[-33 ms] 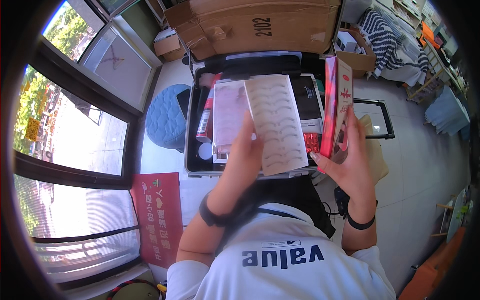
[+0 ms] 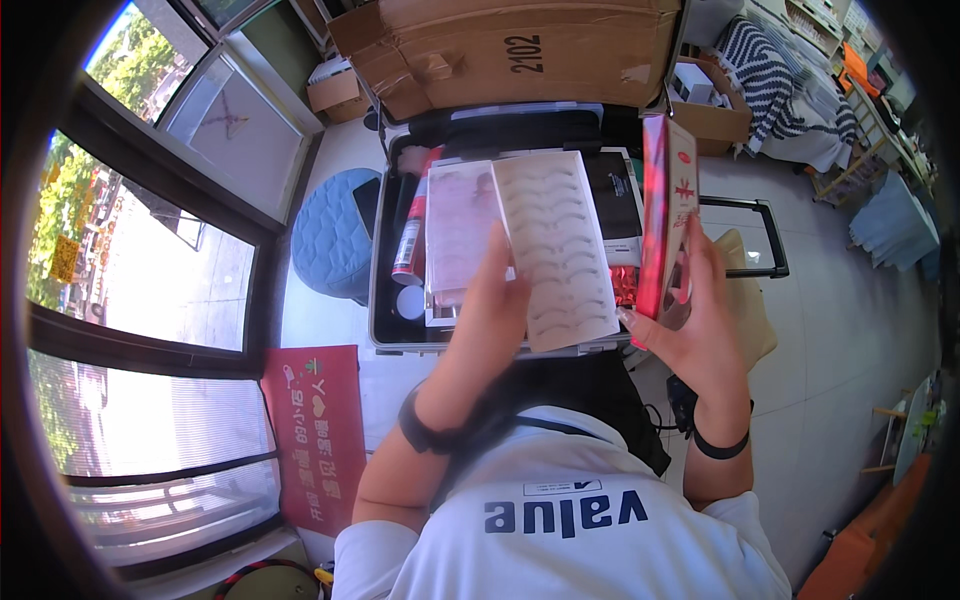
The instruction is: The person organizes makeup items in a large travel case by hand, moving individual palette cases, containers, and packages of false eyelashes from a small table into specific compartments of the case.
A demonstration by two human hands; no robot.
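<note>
My left hand [image 2: 500, 300] grips the left edge of a white tray [image 2: 555, 250] with several rows of false eyelashes, above an open suitcase [image 2: 395, 330]. My right hand [image 2: 685, 310] grips a red and pale box [image 2: 670, 230], held upright at the suitcase's right side, thumb at its lower edge. Under and beside the tray lie a white box with a pinkish top [image 2: 455, 220], a red spray can [image 2: 410, 240], a round white item [image 2: 410, 300], a black package [image 2: 615, 190] and shiny red packets [image 2: 625, 285].
A large cardboard piece [image 2: 460, 60] stands behind the suitcase. A blue round stool [image 2: 325, 230] and red mat [image 2: 310, 440] are left, near glass doors. A cardboard box [image 2: 720, 120], striped cloth [image 2: 770, 80] and pale bag [image 2: 755, 330] are to the right.
The red box and my right hand have shifted slightly left. The lash tray in my left hand has moved slightly right and down.
</note>
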